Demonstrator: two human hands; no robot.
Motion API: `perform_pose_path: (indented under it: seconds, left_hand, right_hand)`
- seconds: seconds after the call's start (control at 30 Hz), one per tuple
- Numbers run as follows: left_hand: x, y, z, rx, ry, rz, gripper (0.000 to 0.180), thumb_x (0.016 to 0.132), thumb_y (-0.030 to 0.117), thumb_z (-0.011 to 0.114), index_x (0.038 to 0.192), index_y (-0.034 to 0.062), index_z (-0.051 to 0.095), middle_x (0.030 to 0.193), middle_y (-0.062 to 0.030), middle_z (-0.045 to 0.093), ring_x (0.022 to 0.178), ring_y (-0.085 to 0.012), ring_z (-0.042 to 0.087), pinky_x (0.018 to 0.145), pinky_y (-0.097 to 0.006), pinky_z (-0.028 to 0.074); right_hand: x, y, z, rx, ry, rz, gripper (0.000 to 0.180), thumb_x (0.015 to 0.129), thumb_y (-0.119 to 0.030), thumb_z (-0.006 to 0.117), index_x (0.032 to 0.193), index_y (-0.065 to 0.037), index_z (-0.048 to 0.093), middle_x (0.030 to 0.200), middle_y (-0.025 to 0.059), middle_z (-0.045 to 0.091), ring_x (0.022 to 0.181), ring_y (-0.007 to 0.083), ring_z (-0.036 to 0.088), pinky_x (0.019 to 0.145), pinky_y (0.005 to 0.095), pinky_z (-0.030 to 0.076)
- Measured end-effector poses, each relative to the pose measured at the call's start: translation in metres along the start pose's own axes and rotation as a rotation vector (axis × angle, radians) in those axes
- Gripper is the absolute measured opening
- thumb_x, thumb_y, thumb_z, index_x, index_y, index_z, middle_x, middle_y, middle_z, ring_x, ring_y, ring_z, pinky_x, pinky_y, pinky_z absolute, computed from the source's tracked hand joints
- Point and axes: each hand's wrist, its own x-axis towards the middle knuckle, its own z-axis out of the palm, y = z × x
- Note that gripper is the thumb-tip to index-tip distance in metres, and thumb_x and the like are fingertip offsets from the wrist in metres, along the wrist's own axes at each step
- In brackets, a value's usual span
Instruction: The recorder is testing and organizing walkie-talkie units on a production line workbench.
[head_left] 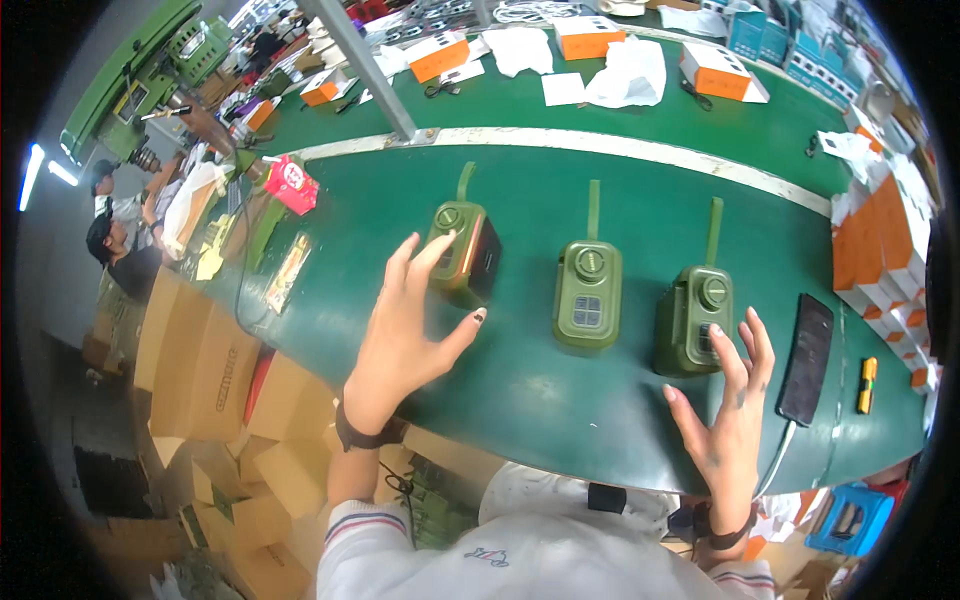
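Three olive-green boxy devices stand in a row on the green table, each with a round knob on top and a strap at its far end. My left hand (405, 325) is open, fingers spread, its fingertips over or against the left device (460, 265); whether they touch I cannot tell. The middle device (588, 335) stands between my hands, its dark button pad showing, with no hand on it. My right hand (728, 425) is also open, fingers apart, at the near side of the right device (684, 325), with a fingertip by its button pad.
A black phone (806, 360) with a white cable and a yellow-black small item (867, 386) lie at the right. Orange-white boxes (880, 235) are stacked beyond. A pink packet (291, 184) and a green drill press (135, 90) are at the left. Cardboard boxes (205, 360) stand below.
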Motion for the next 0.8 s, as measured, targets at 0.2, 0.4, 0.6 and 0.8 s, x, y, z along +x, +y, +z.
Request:
perform_pose_path:
  seconds: [0.2, 0.4, 0.6, 0.8]
  left_hand:
    - [0.035, -0.008, 0.008, 0.043, -0.184, 0.074, 0.063, 0.078, 0.017, 0.069, 0.134, 0.0167, 0.043, 0.129, -0.0235, 0.046, 0.120, -0.0447, 0.044, 0.099, -0.045, 0.040]
    - [0.054, 0.004, -0.006, 0.076, -0.387, -0.119, 0.064, 0.077, 0.024, 0.068, 0.135, 0.0242, 0.042, 0.112, -0.0247, 0.051, 0.099, -0.0437, 0.055, 0.086, -0.045, 0.047]
    - [0.076, -0.018, 0.015, 0.037, -0.294, -0.025, 0.067, 0.070, 0.026, 0.070, 0.133, 0.0239, 0.044, 0.106, -0.0217, 0.055, 0.094, -0.0395, 0.058, 0.083, -0.044, 0.049]
    - [0.158, -0.063, 0.065, -0.037, 0.069, 0.105, 0.065, 0.071, 0.021, 0.068, 0.132, 0.0237, 0.044, 0.116, -0.0252, 0.048, 0.097, -0.0448, 0.058, 0.085, -0.047, 0.050]
  right_hand:
    - [0.028, -0.005, -0.018, -0.021, -0.155, -0.009, 0.067, 0.074, -0.020, 0.076, 0.132, -0.013, 0.042, 0.136, 0.0299, 0.034, 0.109, 0.0484, 0.052, 0.087, 0.0478, 0.049]
    - [0.109, 0.041, -0.038, 0.295, -0.373, 0.078, 0.051, 0.076, -0.025, 0.071, 0.119, -0.007, 0.050, 0.109, 0.0180, 0.056, 0.084, 0.0280, 0.063, 0.065, 0.0348, 0.055]
    - [0.216, 0.150, -0.024, 0.074, 0.008, 0.128, 0.047, 0.073, -0.027, 0.071, 0.111, -0.005, 0.053, 0.100, 0.0149, 0.062, 0.086, 0.0271, 0.064, 0.069, 0.0363, 0.053]
    - [0.272, 0.260, 0.014, -0.037, 0.328, 0.037, 0.050, 0.071, -0.022, 0.072, 0.111, -0.002, 0.049, 0.106, 0.0211, 0.063, 0.100, 0.0382, 0.060, 0.086, 0.0430, 0.047]
